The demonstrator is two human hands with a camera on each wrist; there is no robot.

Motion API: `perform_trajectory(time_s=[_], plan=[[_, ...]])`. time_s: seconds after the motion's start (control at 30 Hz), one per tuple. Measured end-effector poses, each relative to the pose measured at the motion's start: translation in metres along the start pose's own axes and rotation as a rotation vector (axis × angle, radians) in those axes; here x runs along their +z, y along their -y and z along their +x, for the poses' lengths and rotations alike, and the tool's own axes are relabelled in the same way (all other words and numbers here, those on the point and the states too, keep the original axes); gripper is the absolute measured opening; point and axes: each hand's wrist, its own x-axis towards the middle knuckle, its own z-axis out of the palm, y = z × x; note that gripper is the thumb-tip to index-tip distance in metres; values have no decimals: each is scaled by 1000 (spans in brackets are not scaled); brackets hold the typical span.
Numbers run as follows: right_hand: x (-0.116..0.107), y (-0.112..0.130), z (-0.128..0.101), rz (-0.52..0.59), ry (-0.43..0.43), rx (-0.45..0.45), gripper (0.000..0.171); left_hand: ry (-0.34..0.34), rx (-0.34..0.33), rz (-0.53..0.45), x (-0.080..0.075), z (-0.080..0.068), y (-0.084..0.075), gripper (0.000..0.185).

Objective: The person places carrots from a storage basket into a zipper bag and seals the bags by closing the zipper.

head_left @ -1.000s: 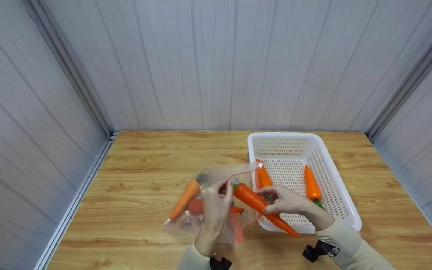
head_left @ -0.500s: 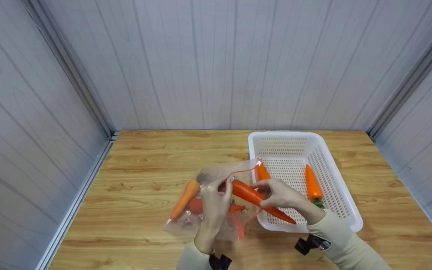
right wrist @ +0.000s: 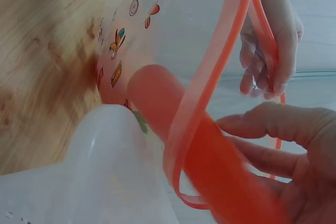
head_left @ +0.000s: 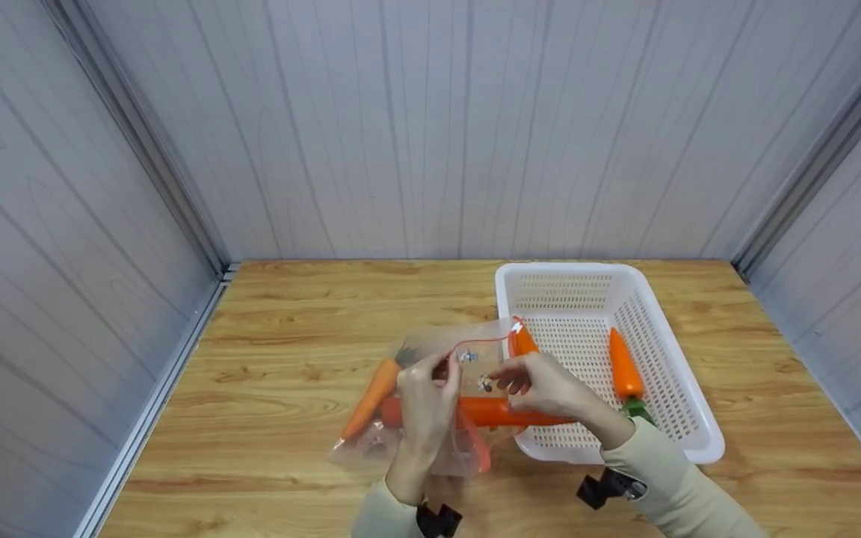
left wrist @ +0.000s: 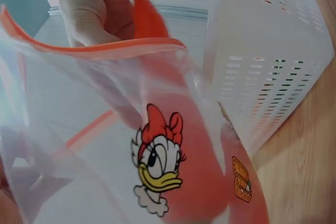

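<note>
A wooden table (head_left: 266, 359) is being used as the work surface, with a white basket (head_left: 688, 418) standing on its right half. A clear zip bag (head_left: 408, 437) with a red seal strip is being held open just left of the basket; one carrot (head_left: 368, 397) is already lying inside it. A second carrot (head_left: 486, 411) is being pushed in thick end first, roughly halfway through the mouth, its tip still over the basket's edge. Two more carrots are being left in the basket: one (head_left: 622, 364) near the right wall and one (head_left: 523, 341) at the left wall, so the job looks about half done. The bag's rim is being pinched by the left hand (head_left: 424, 407), and the entering carrot is being gripped by the right hand (head_left: 550, 385). A cartoon duck (left wrist: 156, 158) printed on the bag is being shown only by the left wrist view; the carrot passing through the seal strip (right wrist: 210, 103) is being shown closest by the right wrist view.
</note>
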Motion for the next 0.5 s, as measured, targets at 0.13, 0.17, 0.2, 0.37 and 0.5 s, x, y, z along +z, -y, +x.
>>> perform_trajectory(time_s=[0.13,0.17,0.2,0.37,0.5], plan=[[-2,0,-1,32,-60,-50,31,-1,5,2,0,1,0,8],[-4,0,-2,47,-74,-60,29,-3,7,2,0,1,0,7],[-5,0,-3,62,-89,-64,28,-7,8,3,0,1,0,7],[-16,-1,-7,74,-171,-53,23,-18,7,-5,-1,3,0,7],[-25,-4,-8,90,-239,-38,22,-14,1,-14,-2,4,-1,7]])
